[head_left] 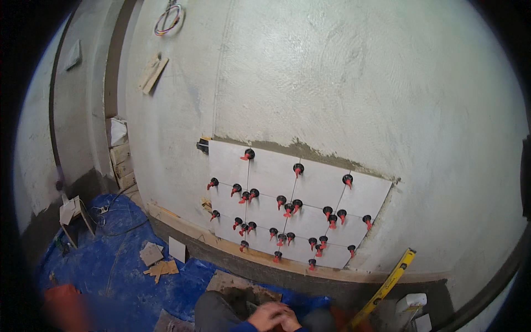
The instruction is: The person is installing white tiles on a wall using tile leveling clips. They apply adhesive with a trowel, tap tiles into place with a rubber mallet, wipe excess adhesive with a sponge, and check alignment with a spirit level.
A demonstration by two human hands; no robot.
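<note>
My left hand and my right hand are brought together low in the picture, above my lap. Their fingers are curled in against each other and somewhat blurred. Whatever may be between them is hidden. Ahead of my hands, several pale tiles cover the lower wall in rows. Black round levelling clips with red handles stick out along the joints between the tiles. Grey mortar shows along the tiles' top edge.
A yellow spirit level leans at the right beside a white container. Blue sheeting covers the floor, with tile pieces on it. A small stool stands far left. A coil of wires hangs from the wall.
</note>
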